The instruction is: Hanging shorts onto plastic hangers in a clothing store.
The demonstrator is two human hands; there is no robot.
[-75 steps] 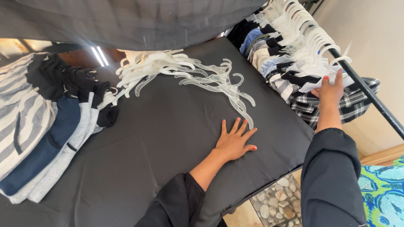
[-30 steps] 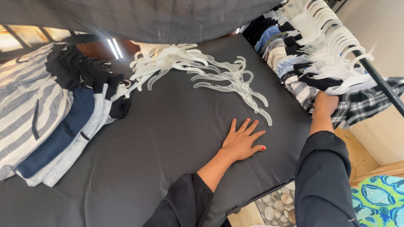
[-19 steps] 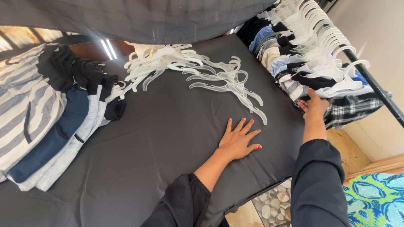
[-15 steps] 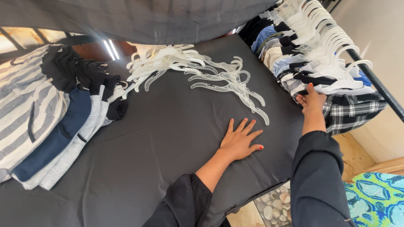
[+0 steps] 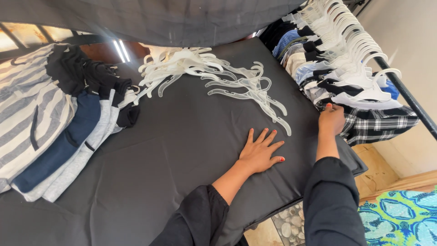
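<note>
Near the front edge of the black-covered worktop [image 5: 182, 150], the left hand [image 5: 260, 154] lies flat, palm down, fingers spread wide, holding nothing and only pressing on the dark cloth. Just beyond its fingertips on the worktop, a loose heap of clear plastic hangers [image 5: 218, 77] fans out, its nearest end close to the hand but not touching it. Off the worktop's right edge, the right hand [image 5: 331, 119] reaches into a row of clothes on white hangers along a black rail [image 5: 409, 102]; its fingers are curled at the black-and-white plaid shirt [image 5: 378, 125], the nearest garment on the rail, though whether they actually pinch the fabric cannot be told. At the worktop's left side lies a stack of folded garments [image 5: 50, 132]: striped grey, navy, pale grey and black pieces overlapping. Below the worktop's front right corner, a pebble-patterned floor [image 5: 282, 225] and a turquoise patterned mat [image 5: 400, 218] show.
</note>
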